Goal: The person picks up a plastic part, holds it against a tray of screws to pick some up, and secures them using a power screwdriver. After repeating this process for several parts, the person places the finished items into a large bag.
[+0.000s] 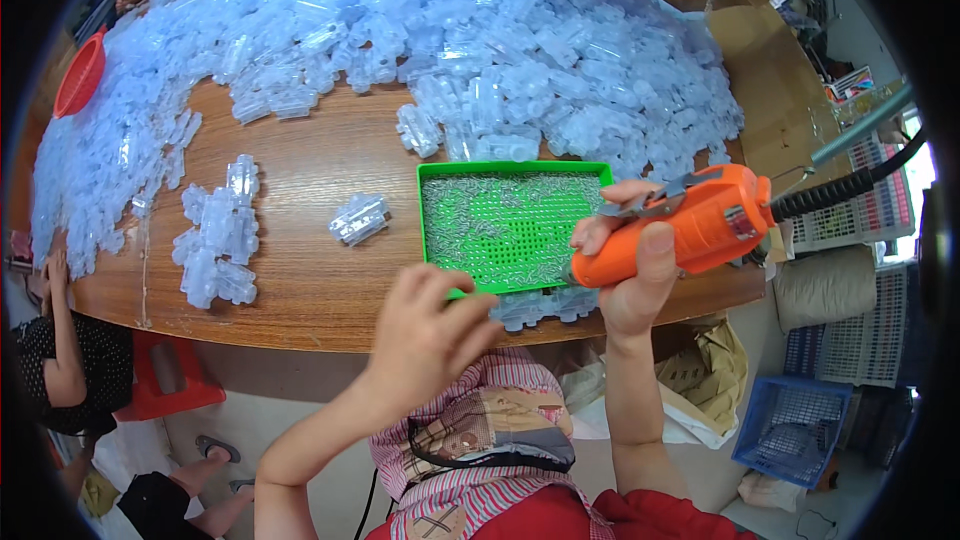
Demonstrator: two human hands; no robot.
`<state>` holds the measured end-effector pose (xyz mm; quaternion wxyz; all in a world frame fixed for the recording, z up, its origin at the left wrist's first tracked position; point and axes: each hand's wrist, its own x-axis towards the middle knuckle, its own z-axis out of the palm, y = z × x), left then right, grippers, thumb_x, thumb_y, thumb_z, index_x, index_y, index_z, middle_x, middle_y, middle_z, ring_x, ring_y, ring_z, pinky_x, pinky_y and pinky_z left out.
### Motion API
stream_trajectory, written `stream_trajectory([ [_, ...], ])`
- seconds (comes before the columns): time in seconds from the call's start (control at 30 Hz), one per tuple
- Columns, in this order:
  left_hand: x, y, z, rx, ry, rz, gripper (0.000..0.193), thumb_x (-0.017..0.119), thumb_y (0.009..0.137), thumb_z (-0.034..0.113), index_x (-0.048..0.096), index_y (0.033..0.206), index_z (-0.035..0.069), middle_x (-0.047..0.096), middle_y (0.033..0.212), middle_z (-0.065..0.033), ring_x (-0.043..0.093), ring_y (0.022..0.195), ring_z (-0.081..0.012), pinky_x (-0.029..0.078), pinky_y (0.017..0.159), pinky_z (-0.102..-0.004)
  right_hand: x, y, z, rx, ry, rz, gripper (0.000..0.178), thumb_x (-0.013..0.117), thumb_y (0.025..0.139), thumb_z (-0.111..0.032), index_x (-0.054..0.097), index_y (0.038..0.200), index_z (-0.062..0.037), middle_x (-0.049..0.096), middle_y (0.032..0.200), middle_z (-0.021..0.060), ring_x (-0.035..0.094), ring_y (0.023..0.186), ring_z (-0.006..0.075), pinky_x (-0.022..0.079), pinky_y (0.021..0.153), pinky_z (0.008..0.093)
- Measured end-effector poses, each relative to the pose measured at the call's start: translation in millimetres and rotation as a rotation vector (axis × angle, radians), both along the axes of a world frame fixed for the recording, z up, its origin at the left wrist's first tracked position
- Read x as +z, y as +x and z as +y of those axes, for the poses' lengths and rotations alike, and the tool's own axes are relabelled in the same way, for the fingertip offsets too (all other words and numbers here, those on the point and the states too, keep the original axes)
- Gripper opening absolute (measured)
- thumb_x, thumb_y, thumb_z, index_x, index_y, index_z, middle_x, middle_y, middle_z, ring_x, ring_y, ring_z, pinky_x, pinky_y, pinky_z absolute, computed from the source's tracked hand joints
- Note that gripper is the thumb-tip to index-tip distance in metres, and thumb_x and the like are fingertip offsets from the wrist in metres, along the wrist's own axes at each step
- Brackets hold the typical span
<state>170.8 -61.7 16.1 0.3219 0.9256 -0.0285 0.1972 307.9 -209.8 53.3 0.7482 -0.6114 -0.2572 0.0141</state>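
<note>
Wood-grained worktop (290, 275), piled with clear plastic parts (560, 55): red basket (80, 76) far left, then a small cluster (222, 230), then one lone piece (359, 219). Left hand (425, 338), fingers curled, is at the green tray (525, 238)'s near-left corner; can't tell if it's pinching anything. Right hand (633, 308) grips the orange power tool (690, 230) over the tray's right end.

The left hand (425, 335) hides the near-left corner of the green tray (421, 220), whose silvery pieces (455, 222) are too small to tell apart. At far left, a co-worker (95, 365) is partly cut off.
</note>
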Motion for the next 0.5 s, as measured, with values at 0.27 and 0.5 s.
stream_trajectory([
  [0.27, -48.1, -0.8, -55.2, 0.020, 0.309, -0.022, 0.042, 0.066, 0.077, 0.024, 0.059, 0.114, 0.006, 0.051, 0.111, -0.0062, 0.045, 0.101, -0.0243, 0.039, 0.089, -0.0381, 0.6, -3.0, -9.3, 0.000, 0.007, -0.033, 0.056, 0.052, 0.089, -0.053, 0.050, 0.102, 0.0016, 0.053, 0.069, 0.0065, 0.052, 0.058, 0.0128, 0.047, 0.062, 0.0321],
  [0.5, -46.0, -11.0, -52.2, 0.056, 0.399, 0.007, 0.039, 0.071, 0.072, 0.021, 0.059, 0.107, 0.007, 0.055, 0.112, -0.0073, 0.050, 0.103, -0.0243, 0.040, 0.087, -0.0382, -1.9, -4.3, -13.1, 0.015, 0.021, 0.006, 0.059, 0.054, 0.087, -0.054, 0.052, 0.102, 0.0031, 0.054, 0.075, 0.0080, 0.053, 0.059, 0.0132, 0.047, 0.063, 0.0326],
])
